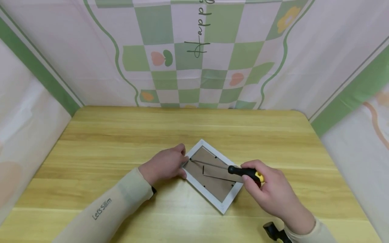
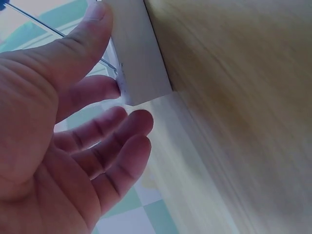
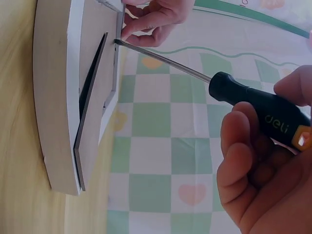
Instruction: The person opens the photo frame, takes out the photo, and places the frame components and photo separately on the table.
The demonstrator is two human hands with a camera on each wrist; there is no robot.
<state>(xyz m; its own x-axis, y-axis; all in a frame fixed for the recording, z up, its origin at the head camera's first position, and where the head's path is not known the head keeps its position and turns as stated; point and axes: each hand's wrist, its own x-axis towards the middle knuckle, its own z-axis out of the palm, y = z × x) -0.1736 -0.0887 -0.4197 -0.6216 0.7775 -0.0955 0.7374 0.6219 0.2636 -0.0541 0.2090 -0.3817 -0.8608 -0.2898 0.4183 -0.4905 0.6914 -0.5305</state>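
Note:
A white picture frame (image 1: 209,194) lies back side up on the table, showing its brown backing board (image 1: 217,189), small black tabs and a stand flap that tilts up slightly in the right wrist view. My left hand (image 1: 165,163) pinches the frame's left corner between thumb and index finger; the other fingers are loosely bent in the left wrist view. My right hand (image 1: 270,192) grips the black-and-yellow handle of a screwdriver (image 3: 248,97). Its shaft slants across the backing, with the tip at a black tab (image 3: 117,42) near the left hand.
A hammer (image 1: 275,232) with a black head lies at the table's front, partly hidden by my right wrist. Wood-grain tabletop (image 1: 121,135) surrounds the frame. A patterned green-and-white cloth (image 1: 188,79) hangs behind the table, with more cloth at both sides.

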